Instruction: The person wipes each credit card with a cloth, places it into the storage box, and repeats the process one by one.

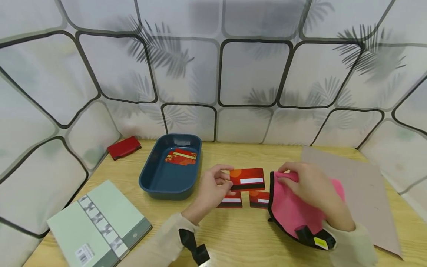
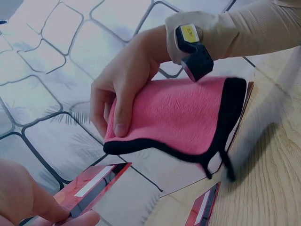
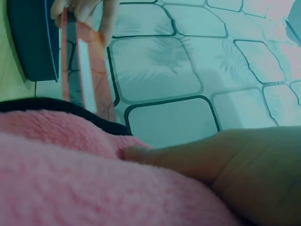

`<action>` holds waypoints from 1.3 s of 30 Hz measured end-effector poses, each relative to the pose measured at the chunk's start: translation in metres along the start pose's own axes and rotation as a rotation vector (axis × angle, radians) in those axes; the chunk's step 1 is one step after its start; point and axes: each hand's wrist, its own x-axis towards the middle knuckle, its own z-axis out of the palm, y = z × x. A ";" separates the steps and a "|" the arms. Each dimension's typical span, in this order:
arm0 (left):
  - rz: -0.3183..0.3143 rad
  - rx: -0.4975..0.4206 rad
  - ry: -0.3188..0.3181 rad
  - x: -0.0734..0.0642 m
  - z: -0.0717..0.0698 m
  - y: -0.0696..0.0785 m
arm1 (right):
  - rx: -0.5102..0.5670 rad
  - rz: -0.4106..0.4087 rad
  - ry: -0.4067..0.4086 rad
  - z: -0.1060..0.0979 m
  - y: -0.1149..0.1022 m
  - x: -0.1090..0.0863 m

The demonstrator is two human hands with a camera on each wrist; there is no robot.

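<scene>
In the head view my left hand (image 1: 208, 191) pinches a red bank-type card (image 1: 246, 174) by its left edge, raised with the black stripe and white strip showing. My right hand (image 1: 315, 187) grips a pink fleecy cloth (image 1: 290, 211) edged in black, bunching it between thumb and fingers just right of the card. Cloth and raised card look apart in the left wrist view. Two similar cards lie on the table beneath: a left card (image 1: 231, 200), partly behind my hand, and a right card (image 1: 258, 198), partly covered by the cloth.
A dark blue tray (image 1: 150, 181) holds a few red-and-gold cards (image 1: 181, 157). Behind it to the left lies a red wallet-like case (image 1: 124, 147). A pale green book or folder (image 1: 100, 222) is at front left, and a greyish board (image 1: 367, 200) lies at right.
</scene>
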 end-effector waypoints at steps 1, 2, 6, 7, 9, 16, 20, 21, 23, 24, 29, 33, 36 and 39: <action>-0.002 0.009 0.008 0.000 0.000 0.000 | 0.003 -0.008 -0.019 0.000 0.000 -0.001; -0.006 0.014 0.013 0.000 0.000 0.000 | 0.008 -0.016 -0.033 -0.001 -0.002 -0.001; -0.021 0.033 0.006 0.000 0.001 -0.003 | 0.067 -0.068 -0.073 0.004 -0.010 -0.002; -0.022 0.033 -0.003 0.000 0.001 -0.003 | 0.083 -0.077 -0.077 0.006 -0.013 -0.002; -0.025 0.029 -0.026 0.000 0.002 -0.004 | 0.116 -0.099 -0.080 0.011 -0.018 0.000; -0.013 0.008 -0.121 0.003 0.006 -0.001 | 0.169 -0.172 -0.009 0.030 -0.030 0.008; -0.001 0.031 -0.180 0.003 0.009 0.001 | 0.201 -0.214 0.062 0.036 -0.031 0.010; 0.010 0.038 -0.192 0.003 0.009 0.002 | 0.209 -0.226 0.080 0.037 -0.032 0.010; 0.037 0.055 -0.206 0.003 0.008 0.002 | 0.221 -0.244 0.108 0.038 -0.032 0.010; 0.049 0.059 -0.209 0.003 0.008 0.003 | 0.226 -0.251 0.119 0.039 -0.032 0.011; 0.082 0.062 -0.193 0.003 0.008 0.007 | 0.247 -0.242 0.159 0.039 -0.032 0.013; 0.131 0.089 -0.174 0.005 0.009 0.012 | 0.242 -0.207 0.190 0.038 -0.030 0.014; 0.132 0.112 -0.175 0.004 0.007 0.014 | 0.223 -0.152 0.150 0.035 -0.030 0.013; 0.104 0.106 -0.176 0.002 0.004 0.015 | 0.222 -0.089 0.086 0.032 -0.028 0.012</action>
